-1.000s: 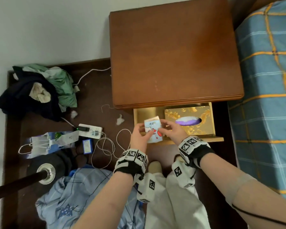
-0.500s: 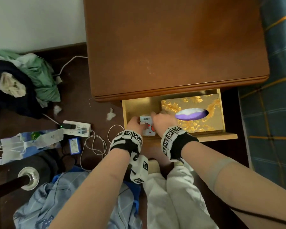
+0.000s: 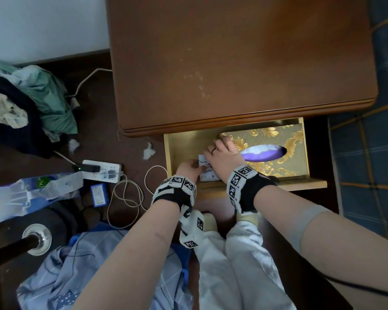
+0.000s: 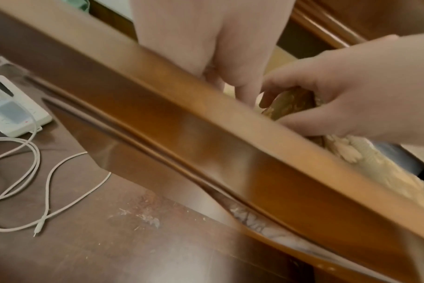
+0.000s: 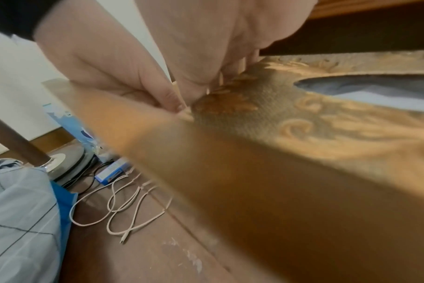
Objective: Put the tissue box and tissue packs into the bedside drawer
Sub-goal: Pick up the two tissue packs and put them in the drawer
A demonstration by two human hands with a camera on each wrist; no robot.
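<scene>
The bedside drawer (image 3: 300,185) stands pulled out under the brown nightstand top (image 3: 233,63). A gold patterned tissue box (image 3: 285,163) with a purple oval opening lies in its right part. A small white tissue pack (image 3: 207,176) with red marks sits in the drawer just left of the box, against the front wall. My left hand (image 3: 188,167) holds the pack's left edge. My right hand (image 3: 222,151) lies over the pack, and its fingers (image 4: 276,90) curl round the tissue box's (image 4: 291,107) left end. Most of the pack is hidden under my hands.
On the dark floor left of the nightstand lie a white power strip (image 3: 103,171), a looped white cable (image 3: 126,194), a blue-white bag (image 3: 31,191) and a clothes pile (image 3: 20,104). A bed with a blue plaid cover (image 3: 367,157) borders the right. A pole base (image 3: 37,238) stands at lower left.
The tissue pack went from above the drawer's front edge down into the drawer beside the box. My right hand slid farther in, onto the box's left end. The head leaned closer.
</scene>
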